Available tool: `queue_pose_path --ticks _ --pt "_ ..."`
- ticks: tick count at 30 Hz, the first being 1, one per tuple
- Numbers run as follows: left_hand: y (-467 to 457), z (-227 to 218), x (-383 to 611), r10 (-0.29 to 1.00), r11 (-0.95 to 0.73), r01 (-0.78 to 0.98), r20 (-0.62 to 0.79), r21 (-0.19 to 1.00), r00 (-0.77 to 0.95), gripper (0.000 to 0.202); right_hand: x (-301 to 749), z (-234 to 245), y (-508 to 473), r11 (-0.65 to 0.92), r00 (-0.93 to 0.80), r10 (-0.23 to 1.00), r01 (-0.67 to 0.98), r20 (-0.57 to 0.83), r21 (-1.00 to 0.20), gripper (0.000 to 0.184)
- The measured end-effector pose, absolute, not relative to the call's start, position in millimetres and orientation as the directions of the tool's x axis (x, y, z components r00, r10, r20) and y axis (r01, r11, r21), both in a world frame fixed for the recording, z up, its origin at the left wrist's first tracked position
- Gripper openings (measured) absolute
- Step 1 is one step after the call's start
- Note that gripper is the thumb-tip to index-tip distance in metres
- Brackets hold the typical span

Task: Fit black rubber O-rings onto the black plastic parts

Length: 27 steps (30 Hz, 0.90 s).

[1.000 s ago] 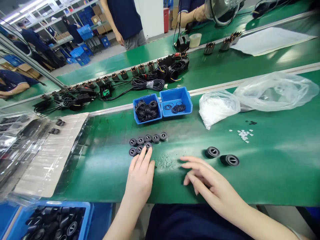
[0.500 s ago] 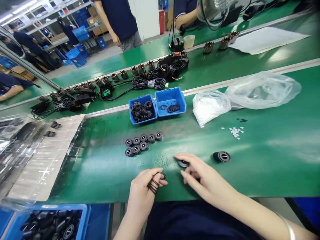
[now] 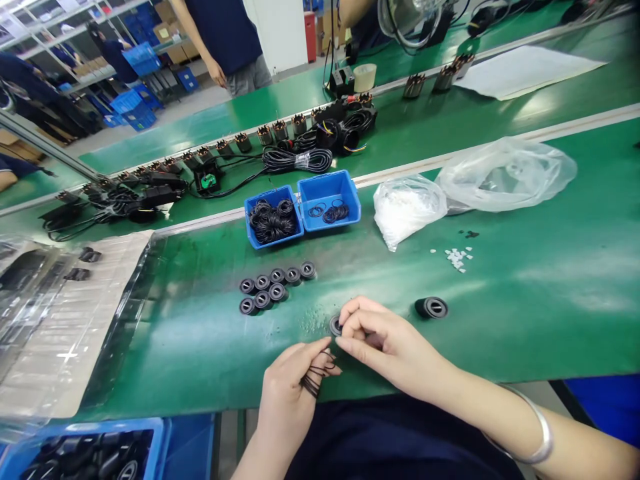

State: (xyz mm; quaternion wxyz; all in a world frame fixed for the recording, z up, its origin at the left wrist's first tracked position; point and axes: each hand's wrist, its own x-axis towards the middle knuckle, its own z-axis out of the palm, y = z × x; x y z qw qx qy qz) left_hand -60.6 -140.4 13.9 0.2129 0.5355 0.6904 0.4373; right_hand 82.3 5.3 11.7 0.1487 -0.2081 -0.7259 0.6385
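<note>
My left hand [image 3: 297, 373] is closed around several thin black rubber rings [image 3: 311, 381], which loop over its fingers above the front of the green table. Just right of it, my right hand [image 3: 375, 333] has its fingers and thumb drawn together at a black round cap [image 3: 335, 325]. The fingers cover the cap's right side. Farther right, another black cap [image 3: 431, 307] lies on its own. Two rows of similar black caps [image 3: 277, 292] stand left of my hands. Beyond them, one blue bin [image 3: 274, 245] holds many black rings and its neighbour [image 3: 331, 227] holds fewer.
A clear bag of white pieces [image 3: 407, 210] and an open plastic bag [image 3: 505, 175] lie at the back right. Small white bits [image 3: 457, 258] are scattered before them. Plastic-covered cardboard [image 3: 65, 333] lies left. Motor parts and cables [image 3: 297, 160] line the far belt. A person [image 3: 225, 33] stands beyond.
My right hand has moved left with the cap, closer to my left hand, and its fingers have drawn together. The left hand still holds the rings. The view has shifted slightly.
</note>
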Motion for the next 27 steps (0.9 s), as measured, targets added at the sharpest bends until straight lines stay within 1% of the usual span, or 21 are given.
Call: queue_pose_path --ticks 3,7,10,12,14,17,20,24,27 --pt "-144.3 13.8 -64.9 0.908 0.082 0.579 0.179 0.811 -0.379 0.026 79.0 9.7 13.1 0.106 -0.832 0.549 0.162 -0.078 -0.981 0.021" --pt "-147.3 7.9 -67.9 0.894 -0.001 0.690 0.310 0.724 -0.324 0.028 74.1 2.3 20.1 0.129 -0.808 0.581 0.213 -0.100 -0.968 0.020" --pt "-148.5 -1.0 -67.8 0.878 -0.086 0.802 0.426 0.591 -0.220 0.031 71.2 -2.0 21.9 0.147 -0.798 0.596 0.221 -0.092 -0.964 0.017" --pt "-148.8 -6.6 -67.6 0.872 -0.143 0.861 0.474 0.488 -0.124 0.034 69.7 -2.9 22.3 0.158 -0.795 0.600 0.225 -0.087 -0.962 0.017" --pt "-148.2 -10.4 -67.5 0.873 -0.211 0.894 0.488 0.396 -0.010 0.035 68.6 -2.9 22.4 0.165 -0.792 0.605 0.228 -0.084 -0.960 0.017" --pt "-146.4 -13.0 -67.8 0.884 -0.298 0.905 0.447 0.303 0.141 0.035 68.6 -3.1 21.7 0.140 -0.785 0.611 0.227 -0.097 -0.964 0.019" --pt "-144.7 -13.2 -69.2 0.891 -0.332 0.910 0.399 0.247 0.217 0.035 70.0 -4.3 20.5 0.014 -0.797 0.574 0.237 -0.187 -0.971 0.021" --pt "-142.4 -9.1 -72.9 0.887 -0.367 0.910 0.369 0.194 0.278 0.037 69.0 -4.0 21.6 -0.225 -0.833 0.427 0.280 -0.353 -0.933 0.020" --pt "-140.3 -4.4 -74.7 0.882 -0.385 0.905 0.361 0.183 0.302 0.040 64.0 -1.2 26.3 -0.359 -0.835 0.336 0.313 -0.435 -0.879 0.024"
